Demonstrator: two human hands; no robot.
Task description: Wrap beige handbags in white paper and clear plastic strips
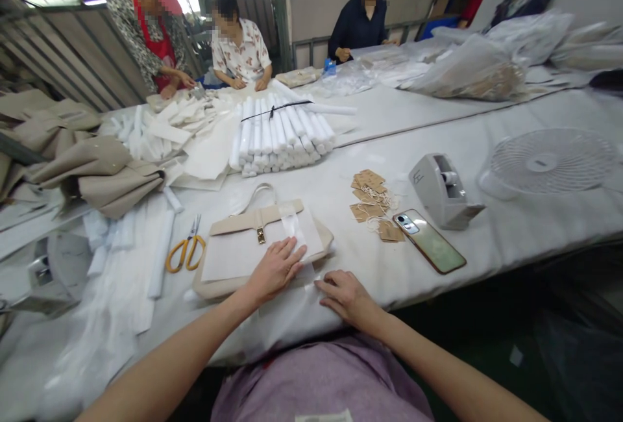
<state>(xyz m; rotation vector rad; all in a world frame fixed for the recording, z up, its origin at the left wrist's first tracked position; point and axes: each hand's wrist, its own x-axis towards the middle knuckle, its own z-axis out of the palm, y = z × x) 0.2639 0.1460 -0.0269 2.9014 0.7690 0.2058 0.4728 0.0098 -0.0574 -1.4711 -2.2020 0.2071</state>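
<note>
A beige handbag [228, 222] with a gold clasp lies flat on the white table [370, 117] in front of me, a white paper sheet [228, 256] laid over its front. My left hand [275, 269] rests palm down on the sheet and bag, fingers spread. My right hand [343, 293] lies flat on the table edge just right of the bag, touching a clear strip of film or tape [311, 279]. Neither hand grips anything.
Yellow-handled scissors [186, 250] lie left of the bag. Brown tags with strings [372, 201], a phone [429, 241], a grey tape dispenser [442, 189] and a white fan [549, 162] sit to the right. A tied bundle of white rolls [280, 133] lies behind. Three people work across the table.
</note>
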